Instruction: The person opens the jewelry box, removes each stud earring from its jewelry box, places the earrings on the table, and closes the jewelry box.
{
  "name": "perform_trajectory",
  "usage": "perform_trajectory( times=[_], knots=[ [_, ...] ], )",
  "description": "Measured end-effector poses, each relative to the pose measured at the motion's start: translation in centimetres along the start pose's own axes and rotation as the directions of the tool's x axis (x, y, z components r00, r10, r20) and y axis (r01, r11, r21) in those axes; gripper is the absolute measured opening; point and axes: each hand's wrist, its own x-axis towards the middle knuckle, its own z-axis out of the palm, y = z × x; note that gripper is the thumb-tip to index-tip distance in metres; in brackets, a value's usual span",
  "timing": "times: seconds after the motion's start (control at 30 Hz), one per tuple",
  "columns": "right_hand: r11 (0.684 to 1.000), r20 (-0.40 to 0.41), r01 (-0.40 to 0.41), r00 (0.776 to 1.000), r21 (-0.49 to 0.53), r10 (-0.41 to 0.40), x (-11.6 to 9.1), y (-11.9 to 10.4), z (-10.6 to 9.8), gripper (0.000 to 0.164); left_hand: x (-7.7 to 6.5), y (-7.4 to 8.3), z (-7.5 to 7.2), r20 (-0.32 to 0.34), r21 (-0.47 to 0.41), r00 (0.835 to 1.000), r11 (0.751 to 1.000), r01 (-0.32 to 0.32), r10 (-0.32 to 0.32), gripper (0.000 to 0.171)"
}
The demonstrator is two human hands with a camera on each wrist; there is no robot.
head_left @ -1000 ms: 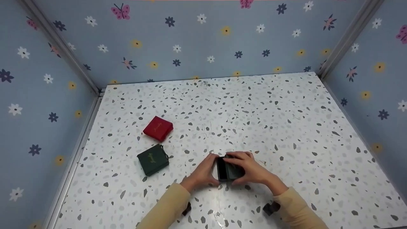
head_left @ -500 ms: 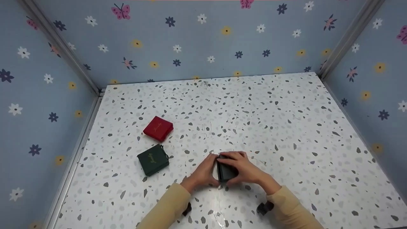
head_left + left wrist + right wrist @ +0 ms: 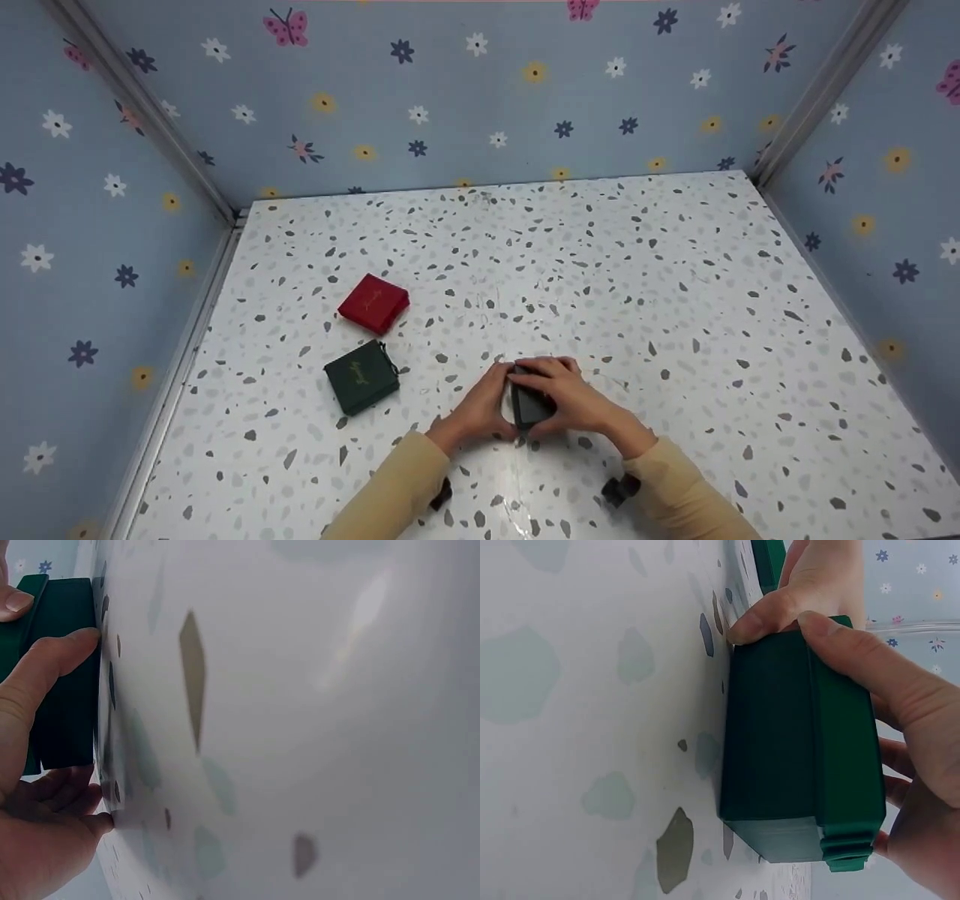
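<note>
A small dark green hinged box (image 3: pixel 529 411) sits on the white speckled table between my hands, its lid down over the base. My left hand (image 3: pixel 480 405) holds the box's left end, thumb on the near side; in the left wrist view the thumb (image 3: pixel 56 660) lies along the green wall. My right hand (image 3: pixel 574 401) grips the box from the right, fingers over the top. In the right wrist view its thumb (image 3: pixel 862 652) presses on the lid (image 3: pixel 847 742), and ribs of a hinge (image 3: pixel 847 847) show at one end. The box's inside is hidden.
Left of the hands lies a flat dark green square packet (image 3: pixel 361 377) with gold script and a black cord. Beyond it is a red packet (image 3: pixel 373 302) with similar lettering. Blue flowered panels (image 3: pixel 480 97) wall the table's back and sides.
My right hand has moved left and brought the lid over the base, covering the black inside that showed earlier. The left hand has stayed in place.
</note>
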Motion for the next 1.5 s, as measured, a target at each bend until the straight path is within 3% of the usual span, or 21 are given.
perform_trajectory(
  times=[0.43,0.93,1.23,1.5],
  knots=[
    [0.999,-0.006,-0.009,1.000,-0.039,0.008,0.2,-0.1,0.8,0.088,-0.2,0.0,0.0,-0.020,-0.004,0.998,0.998,-0.063,0.063,0.094],
    [0.998,0.045,-0.064,0.997,0.004,0.064,0.2,0.1,1.2,0.087,-0.3,-0.2,0.0,0.007,-0.007,0.999,0.999,-0.031,0.031,0.097],
    [0.996,0.046,-0.068,0.997,0.058,0.065,0.1,0.2,1.4,0.084,-0.4,0.0,-0.1,-0.006,-0.011,0.999,0.999,-0.045,0.045,0.099],
    [0.995,0.046,-0.060,0.997,0.085,0.056,-0.4,0.5,1.6,0.088,-0.5,0.4,0.0,0.007,-0.017,1.000,1.000,0.002,-0.002,0.106]
  ],
)
